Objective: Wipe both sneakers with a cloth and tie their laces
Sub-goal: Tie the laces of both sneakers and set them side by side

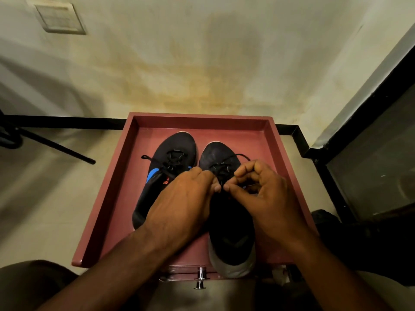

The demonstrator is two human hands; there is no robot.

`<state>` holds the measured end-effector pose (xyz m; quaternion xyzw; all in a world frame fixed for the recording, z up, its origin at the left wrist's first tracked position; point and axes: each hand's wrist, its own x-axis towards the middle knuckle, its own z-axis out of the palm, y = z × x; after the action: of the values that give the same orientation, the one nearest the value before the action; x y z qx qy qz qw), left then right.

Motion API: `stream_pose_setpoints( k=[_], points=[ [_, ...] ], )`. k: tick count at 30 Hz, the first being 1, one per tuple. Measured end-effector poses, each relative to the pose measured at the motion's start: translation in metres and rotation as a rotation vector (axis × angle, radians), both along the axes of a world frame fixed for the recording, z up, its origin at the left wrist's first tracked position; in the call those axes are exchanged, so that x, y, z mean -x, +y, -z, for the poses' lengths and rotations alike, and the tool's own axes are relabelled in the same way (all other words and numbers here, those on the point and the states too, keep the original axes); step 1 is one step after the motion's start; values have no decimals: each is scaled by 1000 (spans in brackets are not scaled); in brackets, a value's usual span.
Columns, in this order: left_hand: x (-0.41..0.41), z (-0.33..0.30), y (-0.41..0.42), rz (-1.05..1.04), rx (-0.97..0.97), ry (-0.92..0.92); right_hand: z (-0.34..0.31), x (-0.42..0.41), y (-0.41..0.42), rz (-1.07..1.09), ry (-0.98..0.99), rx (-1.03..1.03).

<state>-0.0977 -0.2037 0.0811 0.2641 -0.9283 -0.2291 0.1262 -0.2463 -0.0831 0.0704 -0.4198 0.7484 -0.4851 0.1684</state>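
Honestly, no brand name or writing reads clearly on either shoe; the only marks I can make out are a small orange-red emblem (165, 182) and a blue patch (152, 175) on the side of the left sneaker (170, 158), both too blurred to read. Both black sneakers sit side by side in a reddish-brown tray (116, 176) at the centre of the frame, toes pointing toward the stained wall (202, 63) at the top. My left hand (182, 205) lies across the heel end of the left sneaker and reaches over to the right sneaker (231, 232), its fingertips pinching the black lace (221, 176) above the tongue. My right hand (262, 194) comes in from the right, fingers curled, thumb and forefinger pinching the same lace just beside my left fingertips. The two hands almost touch over the middle of the right sneaker. A loose lace end (241, 155) trails off toward the upper right past my knuckles. The left sneaker's own lace (157, 163) lies loose, one end flung out to the left.
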Motion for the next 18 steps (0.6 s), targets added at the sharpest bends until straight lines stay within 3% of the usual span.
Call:
stream_pose_setpoints(
  k=[3, 8, 12, 18],
  points=[
    [2, 1, -2, -10, -144, 49, -2, -1, 1, -9, 65, 41],
    [6, 7, -14, -21, -495, 113, -5, -8, 1, -141, 373, 131],
    [6, 6, -17, -31, -674, 141, 1, -11, 1, -52, 553, 135],
    [6, 8, -16, -46, -754, 217, 4, -4, 1, -98, 509, 153]
  ],
)
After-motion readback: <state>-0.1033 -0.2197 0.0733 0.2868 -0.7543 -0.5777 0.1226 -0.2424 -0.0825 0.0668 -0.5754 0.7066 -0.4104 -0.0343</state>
